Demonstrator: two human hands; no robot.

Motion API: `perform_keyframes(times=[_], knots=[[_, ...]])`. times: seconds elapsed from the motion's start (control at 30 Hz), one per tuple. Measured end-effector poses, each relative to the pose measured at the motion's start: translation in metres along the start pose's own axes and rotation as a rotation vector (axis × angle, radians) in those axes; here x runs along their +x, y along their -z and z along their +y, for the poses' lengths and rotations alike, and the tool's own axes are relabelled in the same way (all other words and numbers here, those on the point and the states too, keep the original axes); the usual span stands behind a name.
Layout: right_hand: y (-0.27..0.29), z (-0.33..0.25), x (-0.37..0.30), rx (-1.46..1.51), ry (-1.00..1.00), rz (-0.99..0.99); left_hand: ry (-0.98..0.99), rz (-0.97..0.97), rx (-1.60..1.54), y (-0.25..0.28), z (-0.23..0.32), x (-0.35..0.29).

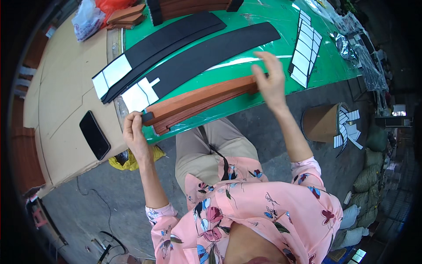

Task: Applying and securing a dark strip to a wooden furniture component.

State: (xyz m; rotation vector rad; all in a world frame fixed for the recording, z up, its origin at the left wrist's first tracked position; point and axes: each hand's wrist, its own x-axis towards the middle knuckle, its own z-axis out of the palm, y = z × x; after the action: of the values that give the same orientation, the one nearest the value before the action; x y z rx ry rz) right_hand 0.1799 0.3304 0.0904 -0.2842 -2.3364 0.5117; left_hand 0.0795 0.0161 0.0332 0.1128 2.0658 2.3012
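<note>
- A flat brown cardboard sheet point(66, 83) lies at the far left.
- A see-through plastic bag point(88, 21) sits at the top of it, next to a red bag point(115, 8).
- A black phone point(95, 135) lies on the cardboard, near its bottom edge.
- The left hand point(135, 134) pinches a small black piece point(147, 117) at the left end of some long brown strips.
- A pile of long black strips point(171, 42) lies farther back, with a white patch on its left end.
- The brown strips point(200, 100) are at the near edge of the green counter point(259, 11), in front of the person.
- One more black strip point(220, 48) lies just behind them.
- The right hand point(272, 86) is wide, thumb and fingers apart, at the strips' right end; one cannot tell if it touches them.
- White-squared sheets point(305, 55) lie past it.
- A brown bucket point(321, 124) stands on the floor.
</note>
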Motion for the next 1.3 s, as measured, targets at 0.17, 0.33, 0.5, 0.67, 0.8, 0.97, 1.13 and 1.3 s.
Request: perform_keyframes(times=[0.17, 0.33, 0.5, 0.67, 0.8, 0.97, 1.13, 1.3], knots=[[0.002, 0.055, -0.017, 0.360, -0.575, -0.094, -0.018, 0.051, 0.041, -0.006, -0.002, -0.002], [-0.013, 0.058, -0.026, 0.591, -0.673, -0.202, -0.034, 0.092, 0.034, -0.010, -0.004, -0.005], [-0.014, 0.055, -0.026, 0.507, -0.532, -0.183, -0.101, 0.129, 0.094, -0.010, -0.002, -0.006], [-0.020, 0.068, -0.033, 0.525, -0.485, -0.216, -0.022, 0.065, 0.271, -0.005, 0.011, -0.010], [0.017, 0.105, -0.036, 0.415, -0.646, -0.313, 0.058, -0.021, 0.495, 0.008, 0.029, -0.005], [0.022, 0.094, -0.024, 0.525, -0.786, -0.564, 0.236, -0.170, 0.536, 0.017, 0.051, -0.004], [0.055, 0.083, 0.031, 0.745, -0.687, -0.332, 0.004, -0.110, 0.403, -0.002, 0.088, 0.030], [0.056, 0.073, 0.147, 0.573, -0.337, -0.070, -0.308, -0.044, 0.314, -0.060, 0.148, 0.128]])
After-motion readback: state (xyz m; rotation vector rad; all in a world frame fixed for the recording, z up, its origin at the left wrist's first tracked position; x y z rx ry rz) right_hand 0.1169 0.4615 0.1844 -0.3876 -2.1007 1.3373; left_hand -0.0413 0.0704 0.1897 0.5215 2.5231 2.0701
